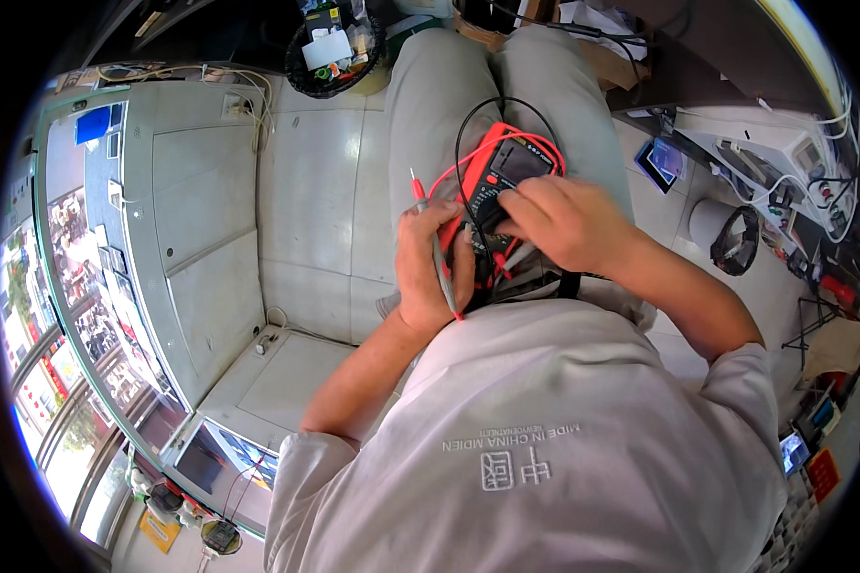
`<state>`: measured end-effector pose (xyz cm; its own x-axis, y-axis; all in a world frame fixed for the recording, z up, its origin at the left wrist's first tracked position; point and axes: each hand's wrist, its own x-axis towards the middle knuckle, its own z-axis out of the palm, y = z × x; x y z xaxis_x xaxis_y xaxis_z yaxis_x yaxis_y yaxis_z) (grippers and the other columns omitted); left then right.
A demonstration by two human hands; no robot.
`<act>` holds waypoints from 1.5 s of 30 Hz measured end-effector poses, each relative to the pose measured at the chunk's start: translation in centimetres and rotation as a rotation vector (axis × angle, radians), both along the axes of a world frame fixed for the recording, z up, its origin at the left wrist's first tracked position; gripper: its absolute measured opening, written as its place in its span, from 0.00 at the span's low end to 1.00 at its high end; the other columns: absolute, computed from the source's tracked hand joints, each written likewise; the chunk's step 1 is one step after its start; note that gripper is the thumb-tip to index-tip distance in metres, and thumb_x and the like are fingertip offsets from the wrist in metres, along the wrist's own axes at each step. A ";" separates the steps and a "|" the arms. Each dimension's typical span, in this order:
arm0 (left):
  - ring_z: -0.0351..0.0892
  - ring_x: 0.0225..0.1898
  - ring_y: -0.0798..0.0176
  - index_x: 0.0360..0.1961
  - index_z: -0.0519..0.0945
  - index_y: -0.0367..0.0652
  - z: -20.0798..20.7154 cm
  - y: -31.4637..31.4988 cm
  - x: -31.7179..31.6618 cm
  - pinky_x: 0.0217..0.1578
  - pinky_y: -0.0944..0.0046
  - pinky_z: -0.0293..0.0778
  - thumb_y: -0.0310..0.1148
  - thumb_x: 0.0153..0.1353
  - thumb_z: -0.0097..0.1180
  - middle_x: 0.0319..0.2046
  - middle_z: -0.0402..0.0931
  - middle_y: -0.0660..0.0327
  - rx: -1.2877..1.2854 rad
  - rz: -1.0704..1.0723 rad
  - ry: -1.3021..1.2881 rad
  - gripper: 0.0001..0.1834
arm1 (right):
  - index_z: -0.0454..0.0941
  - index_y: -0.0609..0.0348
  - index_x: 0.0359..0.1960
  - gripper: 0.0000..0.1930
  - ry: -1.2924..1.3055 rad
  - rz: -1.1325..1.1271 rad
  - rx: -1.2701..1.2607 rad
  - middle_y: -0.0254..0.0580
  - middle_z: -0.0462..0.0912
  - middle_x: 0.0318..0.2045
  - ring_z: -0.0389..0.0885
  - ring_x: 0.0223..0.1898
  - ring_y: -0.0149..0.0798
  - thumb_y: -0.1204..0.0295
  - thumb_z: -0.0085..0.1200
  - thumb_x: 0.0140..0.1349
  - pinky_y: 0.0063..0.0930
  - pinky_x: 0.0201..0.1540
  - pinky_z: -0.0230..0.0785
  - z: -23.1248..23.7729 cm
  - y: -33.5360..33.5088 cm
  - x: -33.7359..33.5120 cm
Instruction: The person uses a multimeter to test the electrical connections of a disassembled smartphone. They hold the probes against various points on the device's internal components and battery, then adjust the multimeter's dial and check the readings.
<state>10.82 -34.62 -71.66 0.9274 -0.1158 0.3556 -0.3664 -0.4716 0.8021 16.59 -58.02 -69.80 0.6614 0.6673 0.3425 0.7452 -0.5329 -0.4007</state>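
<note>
Pale tiles cover the floor [320,191], with a white-panelled cabinet [205,177] along the left and a glass case behind it. Near the top, a bin [313,89] lined in black stands filled with boxes and small packets, to the left of the seated person's knees. On the right, a smaller bin [707,224] stands near a dark, flat tablet-like item [655,164] lying on the tiles, and white cables [779,186] tangle around the equipment beyond.

Grey trousers [440,86] form the lap, and over it sits a red-and-black multimeter [495,179], face up and slanted, its display end toward the knees. The left hand [420,263] is curled at the meter's lower left side, closed around a grey probe [438,250] that passes between thumb and fingers, its red collar and thin metal tip pointing away from the body.

The right hand [583,224] reaches across from the other side, fingers bent and drawn close together over the lower face of the meter; whether they grip anything cannot be told. Just below those fingers, a second grey piece [519,257] with a red end shows. Red and black leads [460,134] loop around the meter's upper end.
</note>
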 end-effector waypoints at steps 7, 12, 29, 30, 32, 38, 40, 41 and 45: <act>0.80 0.46 0.50 0.58 0.75 0.33 1.0 0.4 0.7 0.53 0.53 0.75 0.10 0.59 0.65 0.49 0.84 0.46 0.065 -0.079 -0.067 0.25 | 0.84 0.58 0.41 0.09 0.051 -0.250 0.058 0.36 0.77 0.30 0.80 0.27 0.42 0.77 0.70 0.60 0.37 0.28 0.75 2.0 -4.6 -1.5; 0.81 0.50 0.49 0.55 0.82 0.43 2.7 -0.1 2.2 0.52 0.53 0.70 0.19 0.53 0.76 0.46 0.86 0.58 0.192 -0.183 -0.105 0.27 | 0.84 0.57 0.40 0.11 0.089 -0.220 0.134 0.35 0.76 0.30 0.80 0.27 0.40 0.79 0.67 0.54 0.36 0.29 0.74 0.7 -3.2 -2.4; 0.79 0.57 0.49 0.54 0.82 0.43 4.0 -2.3 4.0 0.57 0.51 0.67 0.21 0.57 0.66 0.40 0.83 0.58 0.418 -0.289 0.039 0.22 | 0.85 0.58 0.40 0.16 0.017 -0.221 0.132 0.36 0.78 0.30 0.80 0.26 0.40 0.79 0.68 0.46 0.36 0.27 0.74 1.4 -3.7 -2.3; 0.79 0.57 0.48 0.54 0.81 0.43 4.0 -2.4 4.1 0.57 0.50 0.67 0.21 0.57 0.65 0.40 0.83 0.58 0.406 -0.292 0.041 0.22 | 0.83 0.57 0.37 0.13 0.010 -0.233 0.137 0.34 0.76 0.29 0.79 0.26 0.40 0.78 0.67 0.49 0.36 0.27 0.73 1.4 -3.6 -2.3; 0.79 0.56 0.47 0.54 0.81 0.43 4.1 -2.5 4.2 0.56 0.50 0.67 0.20 0.56 0.65 0.40 0.84 0.57 0.390 -0.305 0.053 0.22 | 0.81 0.55 0.35 0.10 0.005 -0.246 0.140 0.33 0.74 0.28 0.78 0.26 0.39 0.77 0.67 0.51 0.37 0.27 0.72 1.3 -3.5 -2.3; 0.82 0.54 0.42 0.53 0.81 0.40 3.9 -2.0 4.3 0.59 0.45 0.73 0.16 0.59 0.66 0.44 0.86 0.55 0.340 -0.313 0.159 0.20 | 0.82 0.55 0.36 0.10 -0.014 -0.257 0.148 0.33 0.74 0.27 0.79 0.25 0.39 0.76 0.68 0.51 0.37 0.27 0.72 1.7 -3.5 -2.2; 0.82 0.53 0.41 0.53 0.81 0.40 4.8 -1.7 4.6 0.60 0.45 0.74 0.16 0.60 0.66 0.44 0.86 0.53 0.361 -0.362 0.116 0.19 | 0.85 0.56 0.39 0.15 0.003 -0.234 0.151 0.33 0.77 0.28 0.80 0.25 0.40 0.77 0.72 0.48 0.35 0.26 0.72 2.0 -4.1 -2.4; 0.83 0.52 0.40 0.53 0.82 0.39 5.3 -1.6 4.4 0.60 0.44 0.75 0.17 0.61 0.66 0.44 0.85 0.51 0.330 -0.366 0.143 0.18 | 0.85 0.57 0.39 0.12 0.033 -0.223 0.100 0.35 0.76 0.28 0.81 0.26 0.40 0.75 0.70 0.52 0.36 0.27 0.73 2.9 -4.7 -2.6; 0.83 0.50 0.43 0.54 0.84 0.34 7.6 -1.4 5.1 0.57 0.47 0.77 0.18 0.63 0.65 0.43 0.85 0.48 0.253 -0.321 0.024 0.17 | 0.86 0.63 0.46 0.16 -0.162 -0.245 0.204 0.39 0.80 0.33 0.82 0.30 0.45 0.71 0.70 0.57 0.38 0.31 0.75 4.8 -6.5 -0.9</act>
<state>15.90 -36.05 -64.07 0.8376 -0.4818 0.2576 -0.5099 -0.5200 0.6853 15.68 -64.53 -64.97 0.7195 0.4028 0.5658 0.6679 -0.6246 -0.4046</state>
